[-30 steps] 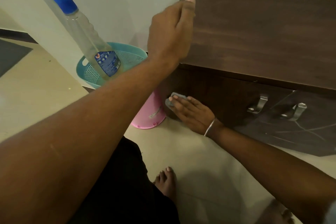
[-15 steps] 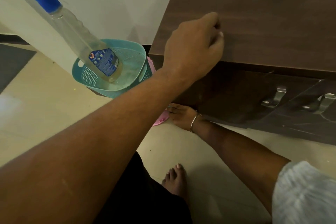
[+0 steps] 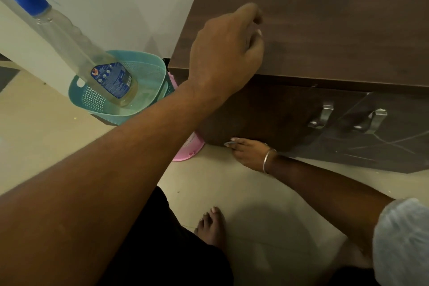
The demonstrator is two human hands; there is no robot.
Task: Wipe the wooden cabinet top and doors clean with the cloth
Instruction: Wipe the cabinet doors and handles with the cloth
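Right hand [image 3: 249,154] is down low at the bottom edge of the left cabinet door [image 3: 255,114], fingers laid flat and pinning the cloth [image 3: 228,144] against the wood. Only a sliver of grey cloth peeks out past the fingertips, right at the door's lower left corner; the rest sits hidden under the palm. A metal bangle [image 3: 267,161] rides the wrist.

Up above, the left hand [image 3: 228,53] rests on the front edge of the cabinet top [image 3: 336,18], near its left corner, fingers curled loosely and holding nothing.

Two metal handles [image 3: 321,115] sit further right along the doors. Just left of the cabinet stands a teal basket [image 3: 97,97] with a spray bottle [image 3: 69,46] leaning in it, and a pink bin [image 3: 189,150] beneath.
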